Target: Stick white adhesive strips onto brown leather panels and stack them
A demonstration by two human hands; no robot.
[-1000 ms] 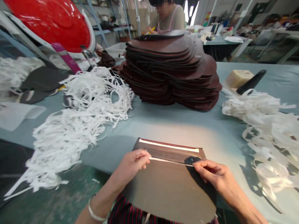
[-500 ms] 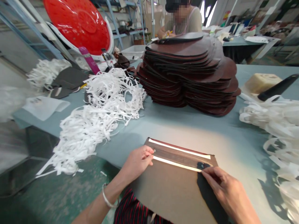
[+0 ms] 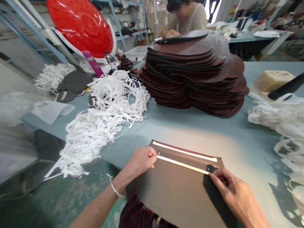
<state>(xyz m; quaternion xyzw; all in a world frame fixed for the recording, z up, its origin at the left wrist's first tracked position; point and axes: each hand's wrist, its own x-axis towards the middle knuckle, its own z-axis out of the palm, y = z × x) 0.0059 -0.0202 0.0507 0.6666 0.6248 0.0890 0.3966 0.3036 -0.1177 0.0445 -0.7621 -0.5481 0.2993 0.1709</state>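
Observation:
Near the table's front edge lies a brown leather panel (image 3: 175, 193), its dull underside up and its lower part over my lap. A narrow white tape strip (image 3: 182, 164) stretches across it between my two hands. My left hand (image 3: 142, 161) pinches the strip's left end, fingers closed. At the other end my right hand (image 3: 234, 186) pinches the strip between thumb and forefinger. Parallel to it, a second white strip (image 3: 185, 151) lies along the panel's far edge. Between the strips runs a darker band, with a small dark piece (image 3: 211, 168) near my right fingertips.
A tall stack of brown leather panels (image 3: 194, 76) stands behind the work. White tape strips (image 3: 95, 126) heap at the left, and more white strips (image 3: 277, 117) at the right beside a yellowish block (image 3: 272, 80). Across the table sits another person (image 3: 197, 19).
The view has shifted slightly, so most things sit a little further right. Both hands keep their pinch on the white strip, which stays taut across the panel.

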